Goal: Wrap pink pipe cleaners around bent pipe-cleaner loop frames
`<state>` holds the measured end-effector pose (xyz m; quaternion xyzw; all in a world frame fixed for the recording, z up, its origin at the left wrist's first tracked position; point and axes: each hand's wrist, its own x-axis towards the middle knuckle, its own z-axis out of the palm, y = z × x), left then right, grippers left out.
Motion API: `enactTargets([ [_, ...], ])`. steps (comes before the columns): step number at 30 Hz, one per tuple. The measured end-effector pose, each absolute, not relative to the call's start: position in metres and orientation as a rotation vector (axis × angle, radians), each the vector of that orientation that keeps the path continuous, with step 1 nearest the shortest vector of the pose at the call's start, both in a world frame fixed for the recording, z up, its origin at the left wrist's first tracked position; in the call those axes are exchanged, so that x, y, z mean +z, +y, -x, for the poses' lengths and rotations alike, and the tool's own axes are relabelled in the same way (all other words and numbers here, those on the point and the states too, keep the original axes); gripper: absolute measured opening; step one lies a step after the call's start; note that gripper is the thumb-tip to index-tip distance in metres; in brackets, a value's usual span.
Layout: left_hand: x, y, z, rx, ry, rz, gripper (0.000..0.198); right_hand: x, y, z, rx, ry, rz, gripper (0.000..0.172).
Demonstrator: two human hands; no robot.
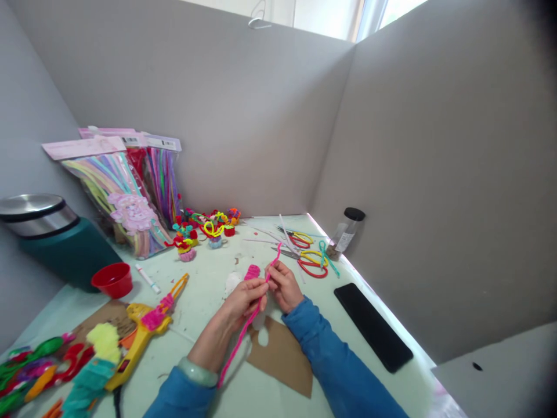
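A bright pink pipe cleaner [237,343] runs slantwise between my hands, its short upper end sticking up past my fingers and its long tail hanging toward my left wrist. My left hand [244,302] pinches it between thumb and fingertips. Just to the right, my right hand [282,284] grips the same strand close to its upper end. Behind my left fingers lies a coiled pink piece [252,272], partly hidden. Below the hands rests a brown cardboard piece [282,360] with a cut-out notch.
To the left lie a yellow glue gun [141,337], a red cup [113,280], a teal bottle [65,249] and bagged pipe cleaners [117,197]. Scissors [311,264], a clear jar [346,232] and a black phone [373,326] are on the right. Small colourful crafts [213,229] stand at the back.
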<state>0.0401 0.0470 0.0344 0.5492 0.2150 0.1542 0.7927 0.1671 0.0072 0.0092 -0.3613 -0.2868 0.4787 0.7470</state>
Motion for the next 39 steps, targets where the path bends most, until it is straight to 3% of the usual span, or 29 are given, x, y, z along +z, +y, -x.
enactTargets([
  [9,0.032,0.047,-0.044,0.408,0.620,-1.286,0.035,0.010,0.007,-0.168,1.083,-0.779,0.869,0.020],
  [16,0.037,0.043,-0.043,0.269,0.504,-1.217,0.034,0.008,0.007,-0.173,1.089,-0.681,0.811,0.021],
  [31,0.032,0.049,-0.043,0.421,0.634,-1.277,0.039,0.004,0.007,-0.172,1.094,-0.821,0.950,0.019],
  [39,0.033,0.047,-0.047,0.422,0.695,-1.351,0.028,0.003,0.007,-0.172,1.053,-0.756,0.940,0.019],
])
